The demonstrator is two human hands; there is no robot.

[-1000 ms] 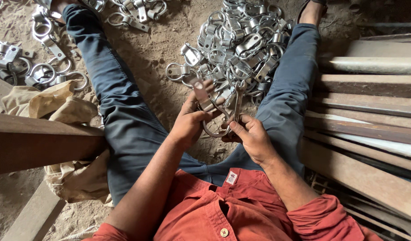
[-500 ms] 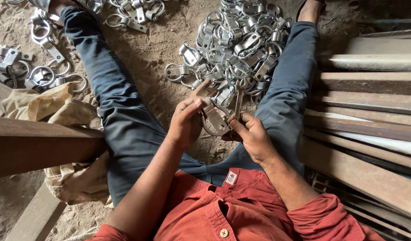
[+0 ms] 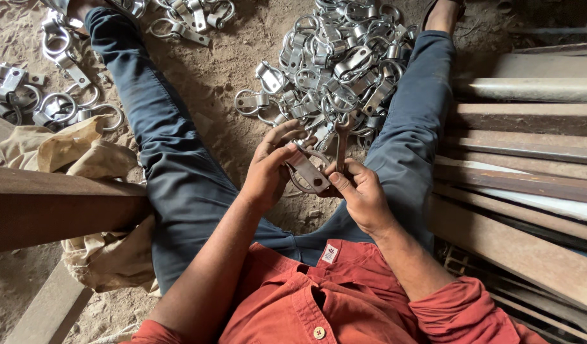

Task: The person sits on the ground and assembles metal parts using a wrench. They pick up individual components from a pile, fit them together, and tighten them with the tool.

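We see one grey metal ring clamp [image 3: 306, 169], a flat strap with a wire loop, tilted between our knees just below the clamp pile [image 3: 335, 70] on the sandy floor, with a dull spanner [image 3: 342, 143] standing upright beside it, jaw end up.

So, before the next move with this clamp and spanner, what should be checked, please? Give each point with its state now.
1. Left hand grips the metal pipe clamp by its flat tab: ok.
2. Right hand holds the small spanner upright: ok.
3. Spanner seated on a bolt or nut: cannot tell, the fingers hide the joint.
4. Clamp held above the sandy ground, apart from the pile of clamps: ok.
5. Pile within reach between the legs: ok.
6. Steel bars lie close beside the right arm: not ok, little elbow room.
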